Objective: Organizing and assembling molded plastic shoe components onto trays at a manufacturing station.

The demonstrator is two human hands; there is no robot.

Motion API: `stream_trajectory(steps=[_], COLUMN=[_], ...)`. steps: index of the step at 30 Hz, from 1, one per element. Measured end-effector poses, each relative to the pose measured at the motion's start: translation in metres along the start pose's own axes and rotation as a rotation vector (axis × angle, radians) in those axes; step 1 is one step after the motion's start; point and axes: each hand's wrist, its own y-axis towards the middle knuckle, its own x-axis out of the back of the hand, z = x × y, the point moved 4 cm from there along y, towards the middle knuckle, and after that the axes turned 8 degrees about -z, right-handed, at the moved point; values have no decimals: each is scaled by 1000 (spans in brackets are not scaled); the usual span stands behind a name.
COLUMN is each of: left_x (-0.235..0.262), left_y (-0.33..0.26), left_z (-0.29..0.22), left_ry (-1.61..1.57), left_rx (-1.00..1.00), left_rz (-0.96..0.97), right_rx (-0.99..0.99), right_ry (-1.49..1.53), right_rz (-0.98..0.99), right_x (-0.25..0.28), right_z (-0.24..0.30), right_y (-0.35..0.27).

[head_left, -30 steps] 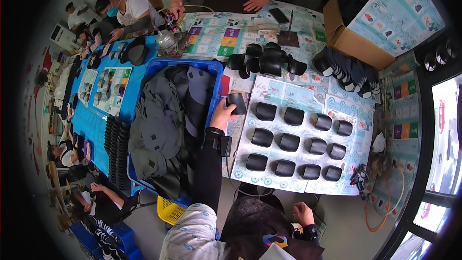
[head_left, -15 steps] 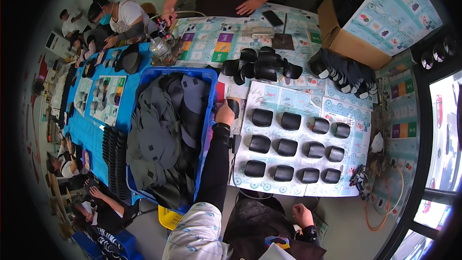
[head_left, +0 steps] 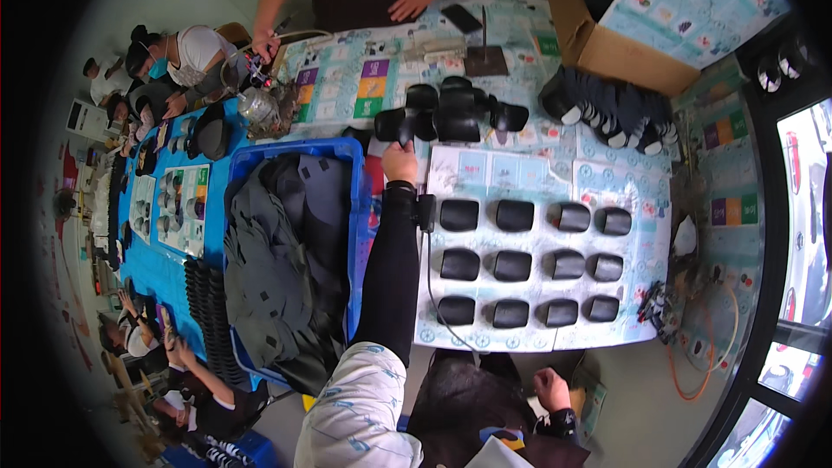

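Note:
My left hand (head_left: 399,163) reaches forward past the blue tub, its fingers closed on the near edge of a black curved pad (head_left: 404,133) at the left side of a pile of similar pads (head_left: 458,113). The fingertips are partly hidden by the pad. Down by my lap rests my right hand (head_left: 552,389), fingers curled in with nothing visible in them. On the white patterned board (head_left: 542,169) to the right of my left arm, several black, rounded pads (head_left: 513,266) lie in three rows. A cable runs from a small black box (head_left: 425,212) at my left wrist.
A blue tub (head_left: 357,208) of dark grey fabric pieces (head_left: 282,234) stands left of my arm. Behind are a metal stand (head_left: 485,61), a phone (head_left: 461,18) and a co-worker's hands (head_left: 412,2). Stacked black pieces (head_left: 607,108) and a cardboard box (head_left: 598,52) sit at right.
My left hand has moved forward with the black curved pad, from beside the tub to the pile's edge. The view has shifted slightly. My right hand stays by my lap.

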Motion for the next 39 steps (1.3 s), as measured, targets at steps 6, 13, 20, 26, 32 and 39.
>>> stream_trajectory(steps=[6,13,20,26,32,39], left_x=[86,72,89,59,16,-23], left_y=[-147,-160,-158,-114,-23,78], left_z=[-6,76,37,-69,-94,-47], left_ry=[-1104,-1077,-283,582,497,568], left_rx=[771,974,109,-602,-447,-306], left_rz=[348,417,-159,267,214,-111], right_rx=[-37,2,53,86,-27,-127], right_ry=[-14,2,-37,-25,-45,-63], right_rz=[-54,-8,-25,-57,-71,-32], right_x=[9,12,8,9,4,-22], right_z=[3,18,18,17,4,5], right_y=[14,20,20,23,15,12])
